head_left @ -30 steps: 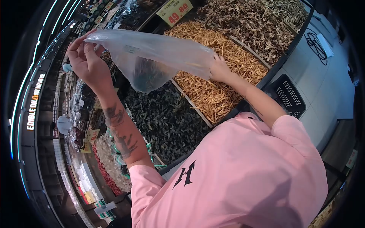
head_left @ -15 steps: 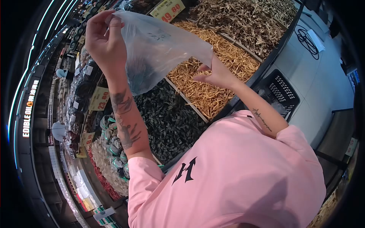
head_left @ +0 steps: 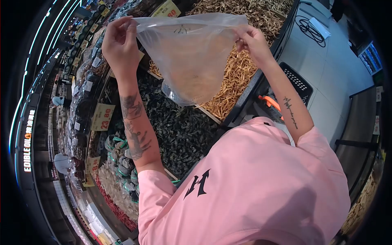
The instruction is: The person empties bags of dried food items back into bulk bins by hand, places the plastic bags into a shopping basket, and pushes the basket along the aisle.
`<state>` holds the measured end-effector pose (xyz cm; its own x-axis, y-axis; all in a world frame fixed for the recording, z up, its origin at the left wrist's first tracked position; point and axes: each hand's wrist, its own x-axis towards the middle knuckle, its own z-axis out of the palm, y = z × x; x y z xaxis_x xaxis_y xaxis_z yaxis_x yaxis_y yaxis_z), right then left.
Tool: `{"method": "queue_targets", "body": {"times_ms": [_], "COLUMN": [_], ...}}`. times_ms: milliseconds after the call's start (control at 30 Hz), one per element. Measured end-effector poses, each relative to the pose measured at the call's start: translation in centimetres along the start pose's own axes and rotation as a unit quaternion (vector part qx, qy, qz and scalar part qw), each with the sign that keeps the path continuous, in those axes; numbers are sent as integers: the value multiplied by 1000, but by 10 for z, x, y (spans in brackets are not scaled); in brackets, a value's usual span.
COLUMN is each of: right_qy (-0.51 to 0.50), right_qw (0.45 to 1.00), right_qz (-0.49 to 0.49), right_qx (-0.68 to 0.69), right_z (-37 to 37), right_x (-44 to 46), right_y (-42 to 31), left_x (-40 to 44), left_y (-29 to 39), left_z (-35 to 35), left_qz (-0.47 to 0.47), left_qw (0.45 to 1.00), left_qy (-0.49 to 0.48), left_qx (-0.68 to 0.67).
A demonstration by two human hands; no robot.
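Observation:
A translucent plastic bag hangs stretched between my two hands, its top edge pulled wide. My left hand pinches the upper left corner, with thumb and fingers closed together. At the upper right corner, my right hand grips the bag's edge. The bag's lower end hangs over the border between the yellow-brown dried strips and the dark, curled dried pieces. Small dark printing shows near the bag's top. Part of the dried strips lies hidden behind the plastic.
Pale brown dried goods fill a bin at the back. Price signs stand along the left. Net-bagged goods lie nearby. To the right, a black basket, an orange handle and a coiled cable are visible.
My right hand has moved up and right, drawing its side of the bag out wide. The bag now hangs spread between both hands, and the view has shifted slightly.

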<state>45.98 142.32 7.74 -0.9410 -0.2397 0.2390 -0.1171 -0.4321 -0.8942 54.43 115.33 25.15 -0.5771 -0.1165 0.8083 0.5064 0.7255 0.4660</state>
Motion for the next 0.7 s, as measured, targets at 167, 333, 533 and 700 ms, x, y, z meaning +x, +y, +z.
{"method": "queue_targets", "body": {"times_ms": [167, 333, 533, 700], "right_qy": [-14, -17, 43, 33], "right_qw": [992, 966, 928, 871], "right_qz": [-47, -126, -186, -152], "right_qx": [-113, -225, -320, -465], "right_z": [-5, -9, 36, 60], "right_x": [13, 44, 63, 75], "right_y": [-33, -50, -92, -98], "left_x": [-3, -8, -10, -9], "left_y": [-11, -33, -31, -78], "left_z": [-8, -14, -25, -22], "left_qz": [23, -17, -153, -142], "left_qw": [1000, 1000, 986, 986], "left_qy": [-2, -5, -29, 14], "left_qx": [5, 23, -67, -88]}}
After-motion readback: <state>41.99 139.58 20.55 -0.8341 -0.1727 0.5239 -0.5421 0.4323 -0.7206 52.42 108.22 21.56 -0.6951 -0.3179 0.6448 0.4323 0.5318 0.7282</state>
